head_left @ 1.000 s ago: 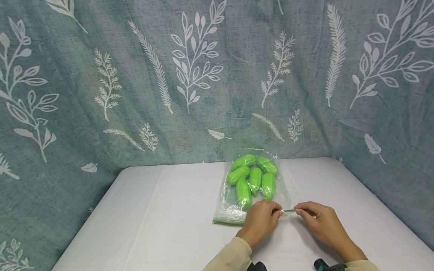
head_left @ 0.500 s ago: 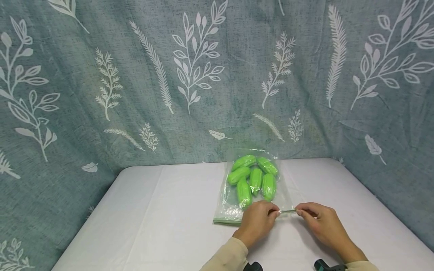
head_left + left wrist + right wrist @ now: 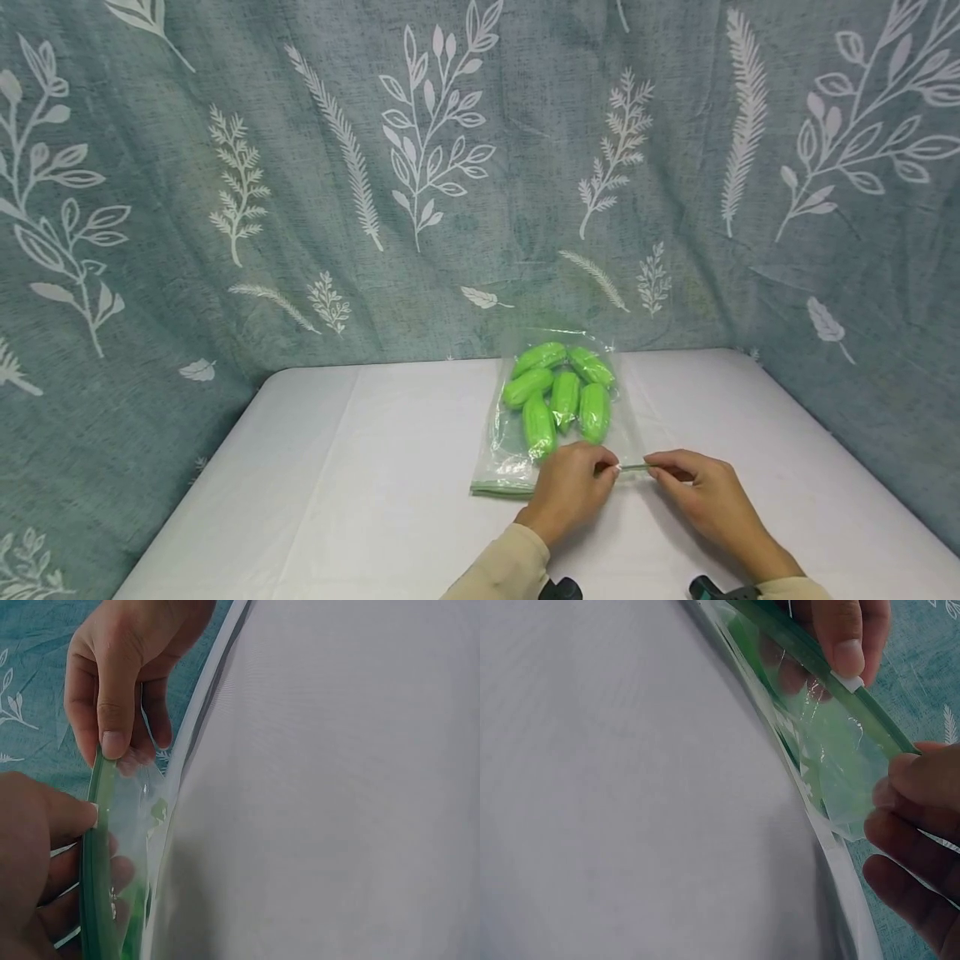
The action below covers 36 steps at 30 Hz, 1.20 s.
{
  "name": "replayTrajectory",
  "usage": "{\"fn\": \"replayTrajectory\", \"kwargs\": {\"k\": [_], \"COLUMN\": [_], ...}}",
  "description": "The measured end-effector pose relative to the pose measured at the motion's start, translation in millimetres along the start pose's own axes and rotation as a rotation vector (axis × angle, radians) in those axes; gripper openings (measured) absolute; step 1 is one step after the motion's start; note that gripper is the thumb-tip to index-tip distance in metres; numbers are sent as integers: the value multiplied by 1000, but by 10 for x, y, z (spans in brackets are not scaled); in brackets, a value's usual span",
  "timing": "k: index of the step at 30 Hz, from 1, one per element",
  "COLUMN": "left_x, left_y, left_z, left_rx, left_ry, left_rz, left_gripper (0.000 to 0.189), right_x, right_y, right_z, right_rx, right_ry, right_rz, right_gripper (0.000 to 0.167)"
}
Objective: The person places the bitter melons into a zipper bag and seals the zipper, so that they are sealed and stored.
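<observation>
A clear slider zip bag (image 3: 501,467) with a green zip strip (image 3: 91,877) lies on the white table, its zip edge towards me. Inside it are several bright green oblong pieces (image 3: 540,427). My left hand (image 3: 572,487) pinches the small white slider (image 3: 849,681) on the strip between thumb and fingers. To its right, my right hand (image 3: 708,500) pinches the end of the strip at the bag's corner, and a short length of strip shows between the hands. In the right wrist view the bag's mouth edge is lifted from the table by both hands.
The white table (image 3: 360,467) stretches left and right of the bag, with its back edge against a blue-green curtain (image 3: 525,167) printed with white leaves. Dark wrist devices (image 3: 561,588) sit below both hands.
My left hand has slid a little left along the zip strip, baring slightly more of it. The right hand has shifted slightly left, still pinching the corner.
</observation>
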State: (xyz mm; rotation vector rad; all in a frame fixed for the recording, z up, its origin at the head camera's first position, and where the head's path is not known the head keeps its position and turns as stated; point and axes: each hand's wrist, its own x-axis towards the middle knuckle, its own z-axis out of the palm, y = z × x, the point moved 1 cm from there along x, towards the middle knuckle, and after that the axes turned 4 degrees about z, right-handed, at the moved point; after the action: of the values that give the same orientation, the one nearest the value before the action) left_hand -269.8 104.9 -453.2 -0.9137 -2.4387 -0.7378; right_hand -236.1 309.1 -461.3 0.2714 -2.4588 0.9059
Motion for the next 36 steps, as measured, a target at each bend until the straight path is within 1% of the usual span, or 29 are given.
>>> {"fn": "replayTrajectory", "kwargs": {"k": [3, 6, 12, 17, 24, 31, 36], "left_x": [8, 15, 11, 4, -22, -46, -61], "left_y": [9, 19, 15, 4, -6, -34, -83], "left_z": [5, 12, 17, 15, 2, -43, -68], "left_rx": [-9, -10, -43, -43, -40, 3, 11], "left_ry": [-2, -10, -16, -17, -16, -2, -19], "left_rz": [20, 27, 28, 25, 4, -10, -4], "left_gripper": [12, 16, 11, 10, 10, 10, 9], "right_x": [-2, 2, 6, 7, 15, 16, 16], "right_y": [3, 5, 6, -5, -11, -19, -16], "right_z": [9, 14, 11, -4, -27, -33, -34], "right_rx": [-11, -12, 7, 3, 14, -2, -6], "right_ry": [15, 31, 52, 53, 51, 52, 56], "right_rz": [-11, -32, -64, -55, -49, -41, -39], "right_gripper": [21, 21, 19, 19, 19, 18, 18]}}
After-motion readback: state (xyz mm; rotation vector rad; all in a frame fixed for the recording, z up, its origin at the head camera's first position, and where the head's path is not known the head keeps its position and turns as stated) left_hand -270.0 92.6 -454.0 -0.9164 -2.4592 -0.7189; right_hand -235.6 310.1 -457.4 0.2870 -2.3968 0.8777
